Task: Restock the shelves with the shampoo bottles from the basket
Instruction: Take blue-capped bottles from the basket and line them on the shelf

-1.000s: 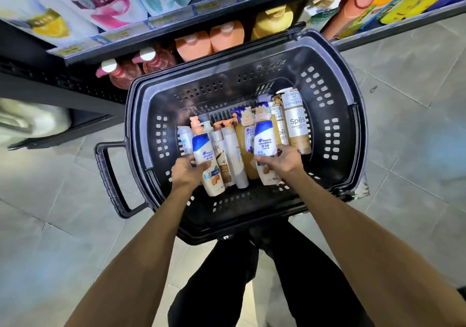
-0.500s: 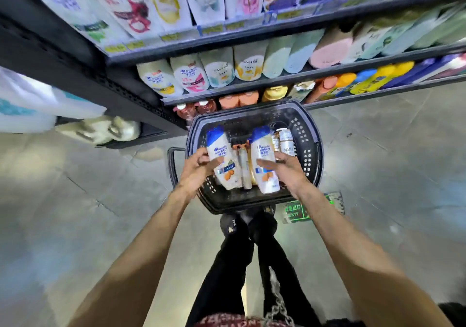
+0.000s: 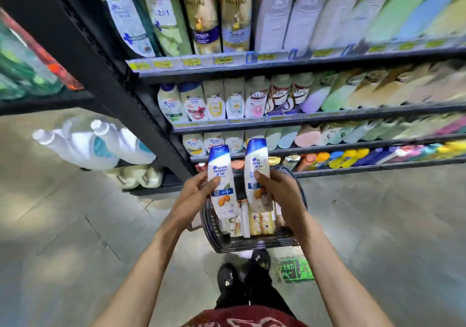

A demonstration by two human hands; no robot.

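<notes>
The left hand (image 3: pixel 193 201) grips the left shampoo bottle (image 3: pixel 221 175), the right hand (image 3: pixel 281 195) grips the right shampoo bottle (image 3: pixel 257 165), both upright over the basket (image 3: pixel 252 247); shelves (image 3: pixel 315 122) at twelve o'clock.

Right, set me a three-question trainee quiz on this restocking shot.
1. True or false: the left hand grips the left bottle.
2. The right bottle, in the right hand, has a cap that is: A blue, B red, C green.
3. Fill in: more ____ lie in the basket.
Key: 1 true; 2 A; 3 bottles.
</notes>
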